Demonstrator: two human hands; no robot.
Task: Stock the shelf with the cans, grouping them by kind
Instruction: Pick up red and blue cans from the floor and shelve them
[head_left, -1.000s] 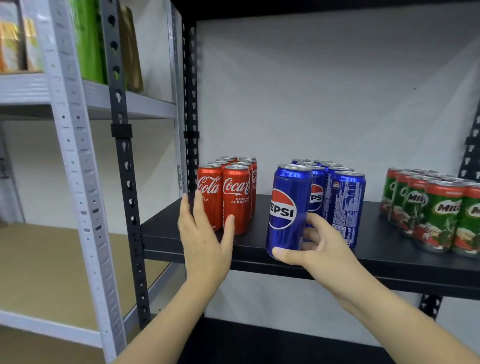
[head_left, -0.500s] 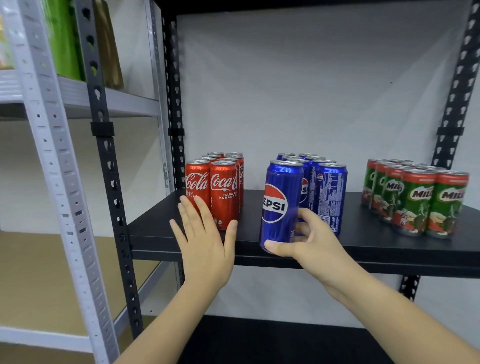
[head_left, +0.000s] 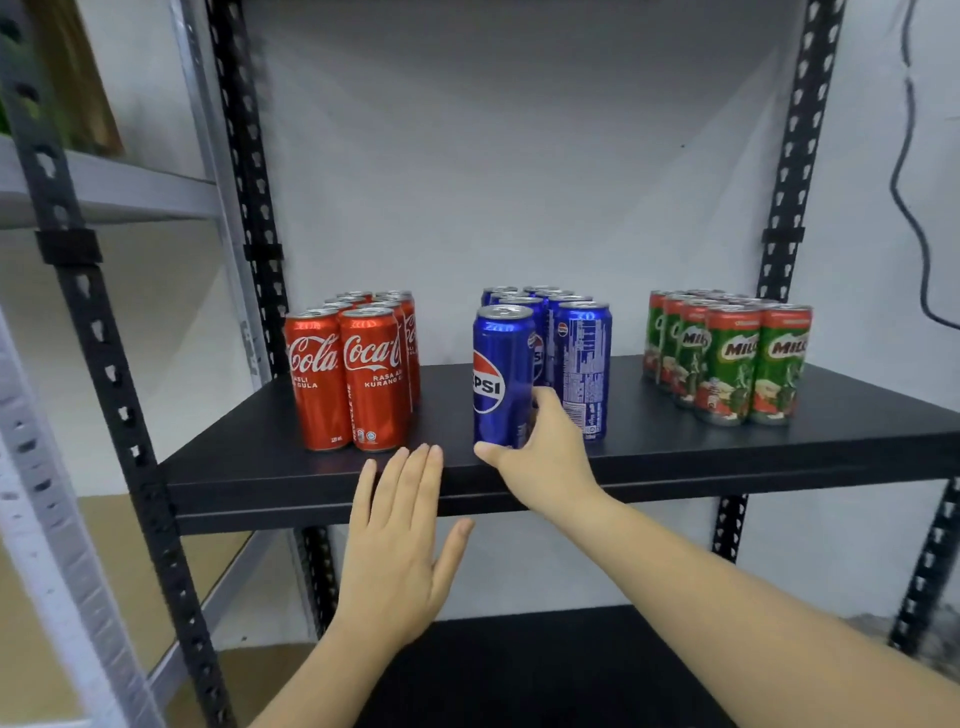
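On the black shelf (head_left: 675, 457) stand three groups of cans: red Coca-Cola cans (head_left: 353, 374) at the left, blue Pepsi cans (head_left: 576, 358) in the middle, green Milo cans (head_left: 727, 358) at the right. My right hand (head_left: 540, 457) grips the front Pepsi can (head_left: 501, 374) near its base; the can stands upright on the shelf beside its group. My left hand (head_left: 400, 540) is flat with straight fingers, its fingertips at the shelf's front edge just in front of the Coca-Cola cans, holding nothing.
Black perforated uprights (head_left: 104, 364) frame the shelf. A grey metal rack (head_left: 124, 182) stands to the left with blurred goods on top. A lower black shelf (head_left: 519, 670) lies below. A black cable (head_left: 914, 208) hangs on the wall at right.
My left hand has drawn back from the Coca-Cola cans toward the shelf's edge. My right hand keeps its grip on the Pepsi can. The view has shifted right.
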